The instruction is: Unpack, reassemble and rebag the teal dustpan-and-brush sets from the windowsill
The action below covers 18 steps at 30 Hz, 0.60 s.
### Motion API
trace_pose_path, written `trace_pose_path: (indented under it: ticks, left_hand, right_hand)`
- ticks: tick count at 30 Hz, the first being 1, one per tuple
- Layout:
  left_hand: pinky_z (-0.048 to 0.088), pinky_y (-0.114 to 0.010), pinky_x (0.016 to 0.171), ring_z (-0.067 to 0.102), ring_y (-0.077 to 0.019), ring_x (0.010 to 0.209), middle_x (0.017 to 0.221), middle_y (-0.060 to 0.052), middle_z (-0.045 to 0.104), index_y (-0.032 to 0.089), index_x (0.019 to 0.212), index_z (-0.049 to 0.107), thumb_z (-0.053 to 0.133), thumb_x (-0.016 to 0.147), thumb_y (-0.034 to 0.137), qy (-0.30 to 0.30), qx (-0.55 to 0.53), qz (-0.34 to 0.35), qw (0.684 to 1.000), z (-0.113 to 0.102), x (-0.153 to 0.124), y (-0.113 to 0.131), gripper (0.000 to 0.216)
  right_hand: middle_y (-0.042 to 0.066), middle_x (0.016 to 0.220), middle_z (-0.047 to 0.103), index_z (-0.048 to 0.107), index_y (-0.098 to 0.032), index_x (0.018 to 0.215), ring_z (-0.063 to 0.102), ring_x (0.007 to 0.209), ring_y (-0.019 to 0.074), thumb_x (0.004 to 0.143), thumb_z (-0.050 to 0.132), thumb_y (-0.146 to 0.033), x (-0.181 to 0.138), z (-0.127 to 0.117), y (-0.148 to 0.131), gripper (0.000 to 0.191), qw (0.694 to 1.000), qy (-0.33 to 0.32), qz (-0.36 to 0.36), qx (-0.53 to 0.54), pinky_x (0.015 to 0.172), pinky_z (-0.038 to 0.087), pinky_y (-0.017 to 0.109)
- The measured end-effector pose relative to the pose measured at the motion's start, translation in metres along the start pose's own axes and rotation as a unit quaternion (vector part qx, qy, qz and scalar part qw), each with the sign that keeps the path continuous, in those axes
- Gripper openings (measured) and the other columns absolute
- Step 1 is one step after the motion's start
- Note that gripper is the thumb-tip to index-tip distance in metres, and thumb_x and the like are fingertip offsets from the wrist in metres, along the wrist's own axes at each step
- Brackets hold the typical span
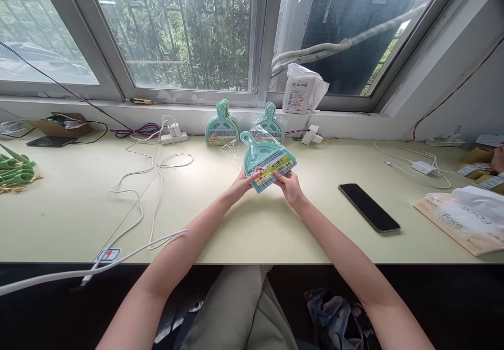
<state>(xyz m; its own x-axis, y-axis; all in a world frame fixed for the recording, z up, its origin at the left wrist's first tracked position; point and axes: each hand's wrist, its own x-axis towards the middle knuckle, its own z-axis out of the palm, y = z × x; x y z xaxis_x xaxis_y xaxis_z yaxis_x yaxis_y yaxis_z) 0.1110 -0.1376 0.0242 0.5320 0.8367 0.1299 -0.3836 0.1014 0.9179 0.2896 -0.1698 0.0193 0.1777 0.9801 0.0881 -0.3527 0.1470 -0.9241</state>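
Note:
A teal mini dustpan and brush set with a yellow-green printed label is held up above the table, tilted, its handle toward the upper left. Clear plastic wrapping hangs loose at its upper left. My left hand grips the lower left edge, thumb over the label. On the lower right edge, my right hand is closed with its thumb in front. Behind, a green-and-teal stack of like sets leans against the wall under the window. Another wrapped teal stack stands to its right, partly hidden by the held set.
White cables sprawl across the left of the table, near a power strip. Green plastic pieces lie far left. To the right are a phone and a tissue pack. Another person's hand shows at the right edge.

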Motion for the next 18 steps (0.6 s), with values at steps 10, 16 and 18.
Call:
trace_pose_path:
  ticks: [10, 16, 18]
  left_hand:
    - [0.044, -0.048, 0.102, 0.054, -0.0313, 0.122, 0.128, -0.010, 0.061, 0.023, 0.132, 0.048, 0.066, 0.079, 0.050, 0.049, -0.031, 0.038, 0.998, 0.013, -0.003, 0.006, 0.062]
    - [0.045, -0.043, 0.100, 0.058, -0.0297, 0.116, 0.117, -0.009, 0.067, 0.017, 0.117, 0.060, 0.069, 0.077, 0.041, 0.075, -0.050, -0.007, 0.996, 0.014, -0.004, 0.010, 0.048]
    - [0.046, -0.042, 0.098, 0.059, -0.0287, 0.114, 0.117, -0.009, 0.067, 0.017, 0.116, 0.061, 0.071, 0.075, 0.038, 0.069, -0.042, -0.028, 0.996, 0.016, -0.004, 0.009, 0.047]
  right_hand:
    - [0.006, 0.111, 0.069, 0.062, -0.020, 0.096, 0.064, 0.106, 0.0252, 0.062, 0.083, -0.036, -0.007, 0.010, -0.002, 0.043, 0.999, 0.008, -0.039, 0.012, 0.089, 0.057, 0.041]
    - [0.005, 0.104, 0.071, 0.065, -0.020, 0.094, 0.065, 0.105, 0.0265, 0.060, 0.085, -0.034, -0.005, 0.007, -0.006, 0.042, 0.998, -0.042, -0.026, 0.035, 0.091, 0.056, 0.044]
    - [0.004, 0.104, 0.071, 0.066, -0.020, 0.093, 0.065, 0.105, 0.0264, 0.060, 0.085, -0.034, -0.004, 0.006, -0.005, 0.041, 0.998, -0.027, -0.033, 0.043, 0.091, 0.056, 0.044]
